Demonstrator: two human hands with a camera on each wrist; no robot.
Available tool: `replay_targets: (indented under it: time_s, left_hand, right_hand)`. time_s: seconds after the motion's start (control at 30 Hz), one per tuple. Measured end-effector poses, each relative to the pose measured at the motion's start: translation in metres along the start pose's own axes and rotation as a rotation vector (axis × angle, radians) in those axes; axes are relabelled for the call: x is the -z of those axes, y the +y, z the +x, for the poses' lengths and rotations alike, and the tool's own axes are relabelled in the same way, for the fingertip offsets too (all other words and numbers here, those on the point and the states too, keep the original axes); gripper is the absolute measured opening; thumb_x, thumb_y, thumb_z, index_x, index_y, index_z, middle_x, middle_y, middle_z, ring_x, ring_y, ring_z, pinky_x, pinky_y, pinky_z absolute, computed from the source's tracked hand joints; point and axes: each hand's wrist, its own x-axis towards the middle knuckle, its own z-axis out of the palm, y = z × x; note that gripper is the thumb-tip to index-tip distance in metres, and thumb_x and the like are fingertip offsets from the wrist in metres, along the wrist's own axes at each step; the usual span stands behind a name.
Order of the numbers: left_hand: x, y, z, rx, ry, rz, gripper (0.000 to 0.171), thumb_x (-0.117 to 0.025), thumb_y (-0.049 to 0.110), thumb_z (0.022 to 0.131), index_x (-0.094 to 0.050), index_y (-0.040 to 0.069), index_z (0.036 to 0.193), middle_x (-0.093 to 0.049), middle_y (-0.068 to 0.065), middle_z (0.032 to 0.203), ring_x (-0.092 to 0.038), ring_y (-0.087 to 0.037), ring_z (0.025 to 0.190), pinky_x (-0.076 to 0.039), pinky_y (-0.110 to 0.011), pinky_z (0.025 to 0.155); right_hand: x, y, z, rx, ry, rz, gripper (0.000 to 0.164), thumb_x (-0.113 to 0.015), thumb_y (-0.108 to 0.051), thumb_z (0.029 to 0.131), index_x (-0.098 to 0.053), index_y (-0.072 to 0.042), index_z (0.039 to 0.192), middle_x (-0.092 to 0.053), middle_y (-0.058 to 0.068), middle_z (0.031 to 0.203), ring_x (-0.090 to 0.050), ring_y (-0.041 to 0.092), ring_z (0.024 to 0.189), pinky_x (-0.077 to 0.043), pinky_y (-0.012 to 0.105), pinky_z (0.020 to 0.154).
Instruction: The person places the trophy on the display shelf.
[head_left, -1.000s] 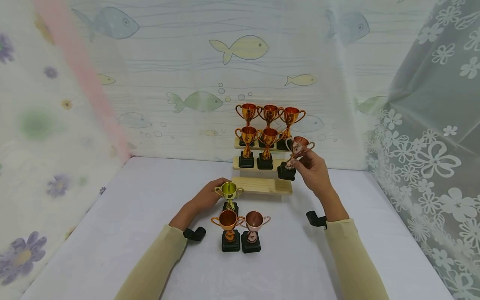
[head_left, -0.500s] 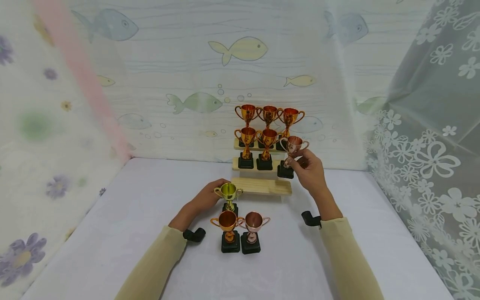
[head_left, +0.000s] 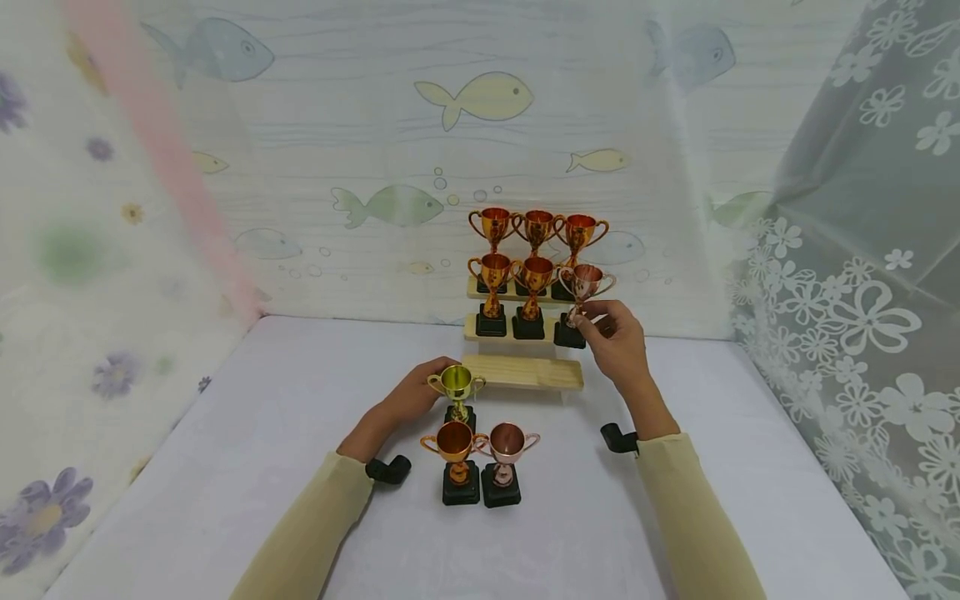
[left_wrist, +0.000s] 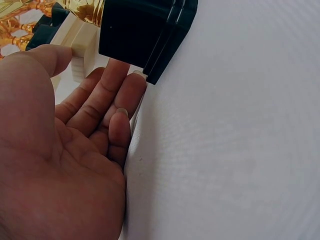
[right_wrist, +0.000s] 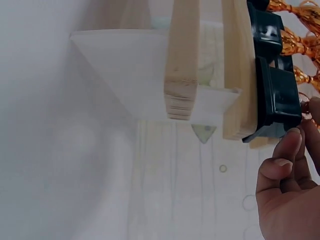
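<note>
Farthest left, left hand (head_left: 411,392): fingers loosely extended, nothing gripped; it lies just behind the gold cup, near the left end of the lowest board. Whether a fingertip touches either, I cannot tell.
Front orange cup (head_left: 455,442): upright on the white table (head_left: 322,358), nearest the camera with its pink neighbour.
Gold cup (head_left: 458,387): upright, just beyond the front orange cup.
Front pink cup (head_left: 507,446): upright on the table, beside the front orange cup.
Middle-tier orange cups (head_left: 492,275): two, side by side on the middle board (head_left: 471,327), at its left and centre.
Lowest board (head_left: 521,373): below and nearer than the middle one.
Top-tier orange cups (head_left: 495,223): three in a row behind.
Held pink cup (head_left: 586,283): at the right end of the middle board; its black base (right_wrist: 282,97) is close against the board, though full seating is unclear.
Right hand (head_left: 618,346): thumb and fingers pinch this cup at its stem.
Step in hand: apparently completing the middle row with its third cup.
Next move: probably calls for squaring the base, then loosening the pinch and backing off rightward without nudging the neighbouring handle.
</note>
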Motion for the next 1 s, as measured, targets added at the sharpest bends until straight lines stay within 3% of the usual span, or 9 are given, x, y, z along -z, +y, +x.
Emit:
replay_targets:
  time_s: [0.6,1.0]
  left_hand:
    - [0.0000,0.0003,-0.0007,0.027,0.001,0.008,0.027,-0.052,0.023,0.104,-0.063,0.017,0.128,-0.064,-0.001,0.127,-0.052,-0.023,0.129,-0.036,-0.050,0.112]
    - [0.0000,-0.0006,-0.0006,0.017,0.006,0.006,0.026,-0.053,0.021,0.103,-0.063,0.017,0.127,-0.065,-0.001,0.125,-0.053,-0.023,0.127,-0.037,-0.050,0.111]
  right_hand:
    - [-0.0038,0.0046,-0.0026,0.004,-0.011,-0.011,0.029,-0.066,-0.003,0.094,-0.061,0.006,0.121,-0.062,0.023,0.111,-0.059,0.035,0.081,-0.047,0.021,0.066]
    - [-0.0074,0.0073,-0.0032,0.021,-0.009,0.025,0.030,-0.064,0.000,0.095,-0.060,0.006,0.124,-0.059,0.024,0.114,-0.059,0.037,0.079,-0.047,0.020,0.063]
